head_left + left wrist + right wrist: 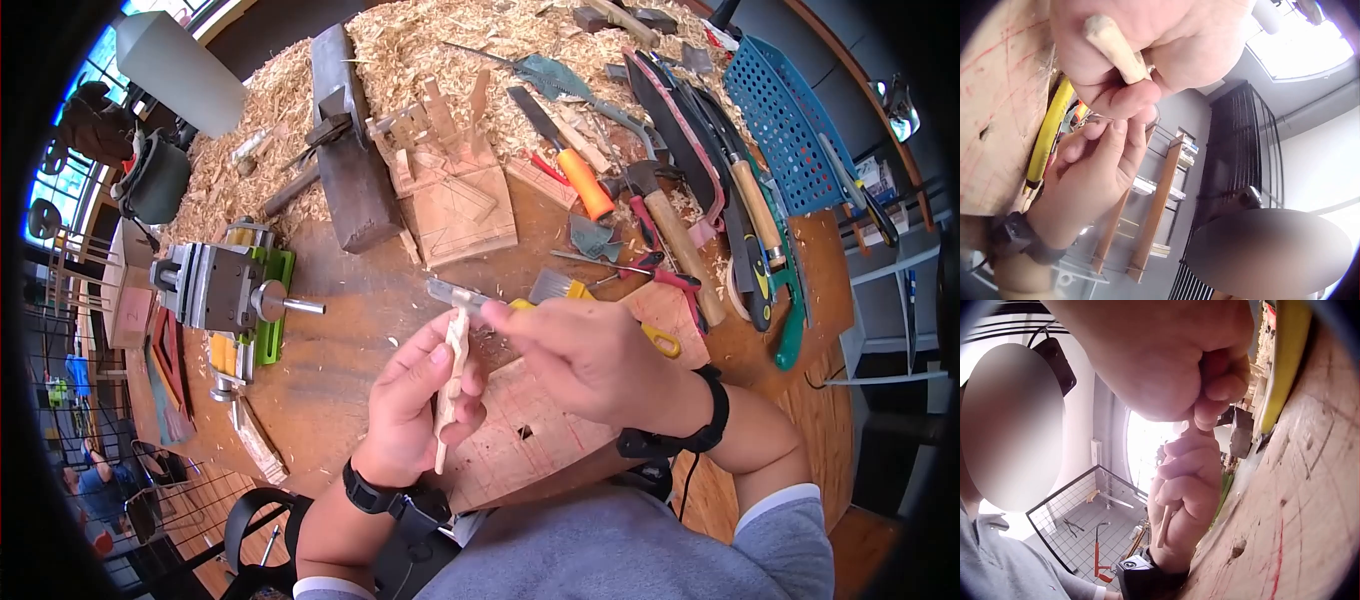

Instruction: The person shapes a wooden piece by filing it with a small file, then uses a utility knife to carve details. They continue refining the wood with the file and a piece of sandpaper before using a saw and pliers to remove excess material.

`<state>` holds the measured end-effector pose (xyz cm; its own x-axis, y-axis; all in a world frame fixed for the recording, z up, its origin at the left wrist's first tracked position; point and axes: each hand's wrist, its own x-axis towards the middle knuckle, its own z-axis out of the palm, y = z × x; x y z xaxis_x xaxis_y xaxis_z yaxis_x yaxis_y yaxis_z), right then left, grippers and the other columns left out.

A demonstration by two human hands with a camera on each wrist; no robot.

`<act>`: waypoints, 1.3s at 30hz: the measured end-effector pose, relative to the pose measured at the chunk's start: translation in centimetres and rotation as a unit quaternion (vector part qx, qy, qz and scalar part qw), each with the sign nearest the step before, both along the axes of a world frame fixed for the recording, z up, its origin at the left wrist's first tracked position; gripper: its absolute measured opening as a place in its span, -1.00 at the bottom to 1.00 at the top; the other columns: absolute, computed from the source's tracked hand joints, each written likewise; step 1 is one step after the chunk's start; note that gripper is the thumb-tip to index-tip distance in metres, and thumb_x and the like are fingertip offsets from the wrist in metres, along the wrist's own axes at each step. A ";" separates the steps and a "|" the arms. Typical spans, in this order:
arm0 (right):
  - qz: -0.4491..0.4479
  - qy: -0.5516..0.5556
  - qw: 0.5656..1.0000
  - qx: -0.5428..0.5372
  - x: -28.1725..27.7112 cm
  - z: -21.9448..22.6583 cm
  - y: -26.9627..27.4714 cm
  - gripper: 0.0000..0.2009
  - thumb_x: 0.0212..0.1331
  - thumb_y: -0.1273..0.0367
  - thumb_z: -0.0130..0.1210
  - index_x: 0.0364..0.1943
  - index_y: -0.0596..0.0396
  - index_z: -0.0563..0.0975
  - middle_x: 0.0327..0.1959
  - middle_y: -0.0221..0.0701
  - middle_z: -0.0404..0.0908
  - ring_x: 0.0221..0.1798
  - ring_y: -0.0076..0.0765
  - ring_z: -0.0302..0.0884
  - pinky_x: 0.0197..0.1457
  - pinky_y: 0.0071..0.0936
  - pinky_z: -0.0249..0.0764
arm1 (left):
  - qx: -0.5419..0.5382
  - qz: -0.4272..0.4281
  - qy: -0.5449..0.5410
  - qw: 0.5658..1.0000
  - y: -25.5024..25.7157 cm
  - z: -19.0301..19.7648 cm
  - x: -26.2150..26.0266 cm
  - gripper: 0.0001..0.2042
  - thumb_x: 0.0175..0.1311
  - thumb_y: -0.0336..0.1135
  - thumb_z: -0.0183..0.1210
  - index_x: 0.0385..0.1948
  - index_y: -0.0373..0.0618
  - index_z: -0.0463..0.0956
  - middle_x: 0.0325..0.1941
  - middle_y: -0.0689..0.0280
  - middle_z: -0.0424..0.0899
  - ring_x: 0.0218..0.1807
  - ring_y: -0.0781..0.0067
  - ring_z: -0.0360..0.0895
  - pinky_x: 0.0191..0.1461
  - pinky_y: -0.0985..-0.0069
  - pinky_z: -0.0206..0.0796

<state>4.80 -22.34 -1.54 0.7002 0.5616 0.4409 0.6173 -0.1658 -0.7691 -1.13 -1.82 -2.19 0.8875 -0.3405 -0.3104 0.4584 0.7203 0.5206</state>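
Brown shelves (1159, 200) line a grey wall (1179, 111) (a window (1310, 47) glares).

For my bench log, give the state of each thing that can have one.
Left hand: gripping wooden stick
Right hand: gripping knife
Wooden stick: roughly carved, uneven
Knife: blade bare, near stick's upper end
Orange-handled tool: blade bare
Vise: jaw opening unclear
Wood shavings: loose, heaped

Free tabletop (345, 335) beside vise (215, 285), dark block (362, 192) beyond
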 end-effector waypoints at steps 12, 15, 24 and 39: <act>0.068 0.101 0.992 0.033 -1.8 0.6 -0.1 -0.63 0.20 0.60 0.08 0.13 0.26 0.51 -0.24 -0.10 0.68 -0.21 -0.02 0.70 -0.20 -0.29 0.57 | -0.190 0.005 0.087 0.978 0.5 -0.9 -0.1 -0.74 0.54 -0.24 -0.08 0.16 -0.04 0.31 -0.29 0.21 0.45 -0.59 0.55 0.39 -0.70 0.67 0.21; 0.062 0.086 0.994 0.031 -1.9 0.4 0.0 -0.61 0.19 0.61 0.08 0.15 0.29 0.50 -0.24 -0.06 0.66 -0.23 -0.01 0.68 -0.20 -0.27 0.55 | -0.215 -0.014 0.090 0.972 0.5 -0.9 -0.2 -0.77 0.55 -0.26 -0.11 0.14 0.00 0.31 -0.31 0.24 0.44 -0.64 0.56 0.36 -0.71 0.68 0.19; 0.050 0.068 0.996 0.037 -1.8 -0.4 0.5 -0.58 0.18 0.61 0.07 0.18 0.26 0.49 -0.39 -0.10 0.60 -0.37 -0.01 0.63 -0.31 -0.25 0.51 | -0.269 -0.047 0.118 0.955 0.3 -0.7 -0.5 -0.76 0.59 -0.18 -0.18 0.12 -0.01 0.32 -0.39 0.32 0.39 -0.67 0.60 0.30 -0.71 0.69 0.14; -0.041 0.014 0.999 0.029 0.0 0.0 0.0 -0.62 0.17 0.61 0.11 0.12 0.23 0.55 -0.41 -0.15 0.59 -0.39 -0.08 0.61 -0.35 -0.29 0.49 | -0.149 -0.052 0.001 0.987 0.2 -0.7 -0.2 -0.72 0.59 -0.17 -0.16 0.24 0.13 0.28 -0.39 0.34 0.34 -0.69 0.62 0.25 -0.71 0.66 0.12</act>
